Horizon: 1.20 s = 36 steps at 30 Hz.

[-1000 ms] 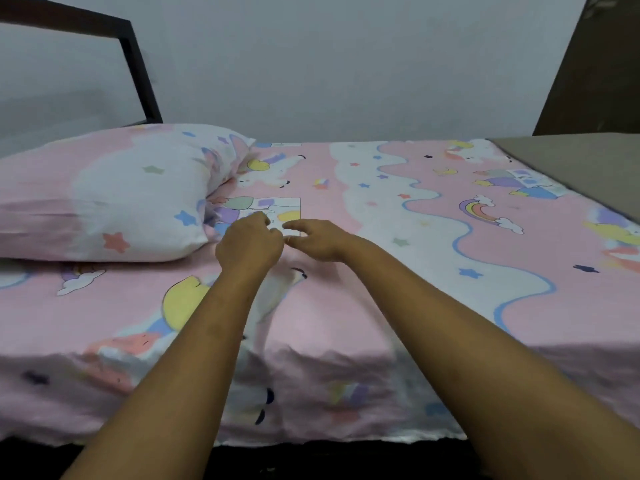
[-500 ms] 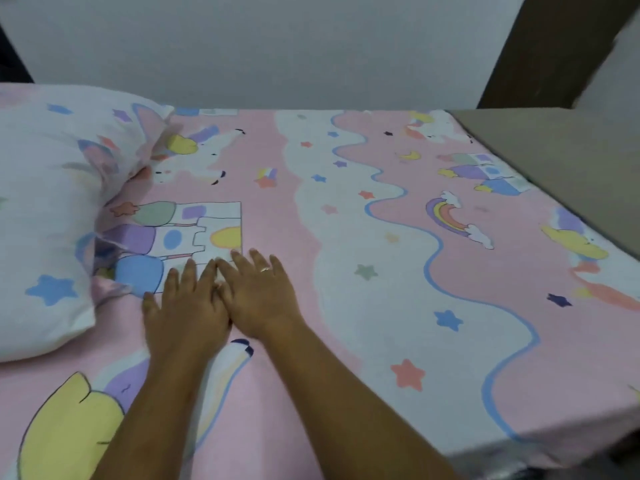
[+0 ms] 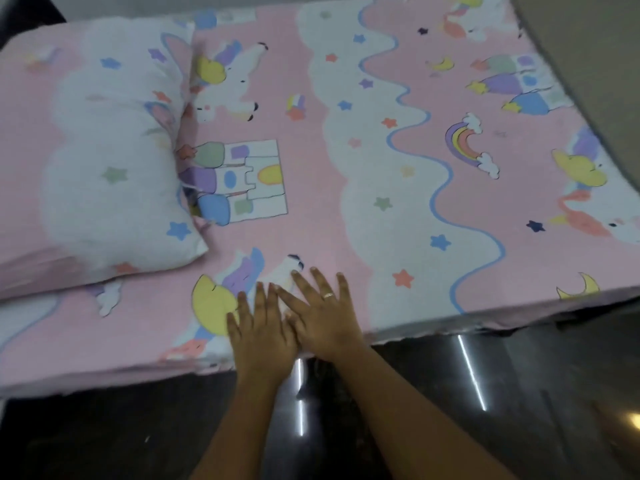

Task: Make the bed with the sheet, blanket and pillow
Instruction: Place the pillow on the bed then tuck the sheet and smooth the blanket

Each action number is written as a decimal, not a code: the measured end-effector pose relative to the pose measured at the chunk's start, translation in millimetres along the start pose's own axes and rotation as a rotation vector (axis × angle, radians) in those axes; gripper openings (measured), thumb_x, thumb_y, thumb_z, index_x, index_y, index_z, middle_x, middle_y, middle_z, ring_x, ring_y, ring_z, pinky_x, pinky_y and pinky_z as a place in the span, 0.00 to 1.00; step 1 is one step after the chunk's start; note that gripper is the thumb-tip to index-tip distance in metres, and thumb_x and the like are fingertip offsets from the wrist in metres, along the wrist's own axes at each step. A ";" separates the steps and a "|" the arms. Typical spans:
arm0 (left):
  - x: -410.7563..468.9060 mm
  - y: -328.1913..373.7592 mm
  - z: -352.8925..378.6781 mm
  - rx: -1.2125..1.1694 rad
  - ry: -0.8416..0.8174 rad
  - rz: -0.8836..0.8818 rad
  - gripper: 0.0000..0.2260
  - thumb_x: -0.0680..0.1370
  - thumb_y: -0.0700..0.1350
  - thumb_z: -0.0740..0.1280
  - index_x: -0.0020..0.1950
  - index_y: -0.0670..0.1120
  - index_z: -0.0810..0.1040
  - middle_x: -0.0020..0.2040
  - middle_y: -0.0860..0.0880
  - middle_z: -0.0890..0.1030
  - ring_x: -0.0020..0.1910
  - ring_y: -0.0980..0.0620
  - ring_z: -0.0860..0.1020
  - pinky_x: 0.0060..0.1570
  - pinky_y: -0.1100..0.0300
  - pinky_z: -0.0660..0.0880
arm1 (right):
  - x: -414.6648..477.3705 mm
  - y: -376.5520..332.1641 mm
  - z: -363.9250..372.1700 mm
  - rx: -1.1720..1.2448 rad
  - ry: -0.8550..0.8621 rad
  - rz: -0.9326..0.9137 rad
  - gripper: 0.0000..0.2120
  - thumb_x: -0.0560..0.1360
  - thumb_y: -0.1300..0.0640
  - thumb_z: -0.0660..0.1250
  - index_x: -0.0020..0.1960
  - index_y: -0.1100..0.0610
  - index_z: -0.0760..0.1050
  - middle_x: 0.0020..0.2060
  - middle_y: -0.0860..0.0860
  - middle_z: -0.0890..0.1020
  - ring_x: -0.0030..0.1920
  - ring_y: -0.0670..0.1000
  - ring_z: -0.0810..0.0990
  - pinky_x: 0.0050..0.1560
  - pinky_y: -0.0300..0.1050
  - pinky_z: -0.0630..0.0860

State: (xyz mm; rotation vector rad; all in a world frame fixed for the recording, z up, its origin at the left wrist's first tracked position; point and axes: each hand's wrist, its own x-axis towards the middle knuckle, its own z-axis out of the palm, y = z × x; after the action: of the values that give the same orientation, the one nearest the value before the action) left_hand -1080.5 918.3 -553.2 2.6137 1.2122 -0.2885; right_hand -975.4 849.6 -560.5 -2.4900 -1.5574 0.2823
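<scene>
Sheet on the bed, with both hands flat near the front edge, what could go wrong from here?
The left hand and right hand press flat on the sheet near its front edge; pulling outward could drag it off the side and wrinkle it. The pillow lies on the same sheet, so a tug might shift it.

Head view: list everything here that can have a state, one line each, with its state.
sheet: spread smooth, near edge draped over the side.
pillow: lying flat on the sheet at the left end.
left hand: open, fingers straight, pressed flat on the sheet at the near edge.
right hand: open, fingers spread, flat on the sheet, touching the left hand.
</scene>
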 end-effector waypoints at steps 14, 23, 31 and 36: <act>-47.6 3.2 -84.4 -0.306 -0.112 -0.055 0.16 0.77 0.40 0.59 0.65 0.41 0.73 0.65 0.40 0.73 0.64 0.40 0.71 0.61 0.49 0.69 | 7.3 -24.3 -98.2 0.231 -0.327 0.062 0.18 0.80 0.52 0.56 0.70 0.48 0.69 0.69 0.51 0.71 0.67 0.55 0.70 0.65 0.49 0.68; -15.7 91.4 -18.8 -0.014 -0.097 0.147 0.26 0.81 0.57 0.48 0.78 0.52 0.49 0.79 0.47 0.48 0.77 0.46 0.46 0.72 0.41 0.48 | -44.5 103.8 -23.6 -0.028 -0.053 0.239 0.27 0.79 0.39 0.48 0.76 0.46 0.59 0.75 0.50 0.62 0.75 0.53 0.60 0.73 0.56 0.54; -54.4 244.4 26.8 0.011 -0.093 0.407 0.26 0.81 0.60 0.42 0.74 0.52 0.64 0.75 0.43 0.63 0.73 0.41 0.59 0.64 0.32 0.59 | -199.0 212.2 -51.0 0.023 0.168 0.465 0.24 0.79 0.48 0.55 0.73 0.54 0.67 0.72 0.54 0.69 0.71 0.55 0.67 0.72 0.53 0.55; -3.5 341.5 18.3 -0.065 0.003 0.408 0.26 0.79 0.58 0.46 0.75 0.53 0.60 0.76 0.45 0.60 0.75 0.42 0.56 0.66 0.33 0.56 | -129.2 339.7 -110.0 -0.038 0.351 0.514 0.24 0.80 0.47 0.52 0.74 0.54 0.64 0.74 0.56 0.65 0.73 0.57 0.63 0.73 0.55 0.55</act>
State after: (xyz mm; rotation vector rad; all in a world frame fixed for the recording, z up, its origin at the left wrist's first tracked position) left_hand -821.5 696.9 -522.6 2.7214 0.6495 -0.1629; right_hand -708.6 580.6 -535.2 -2.7440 -0.7880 -0.1150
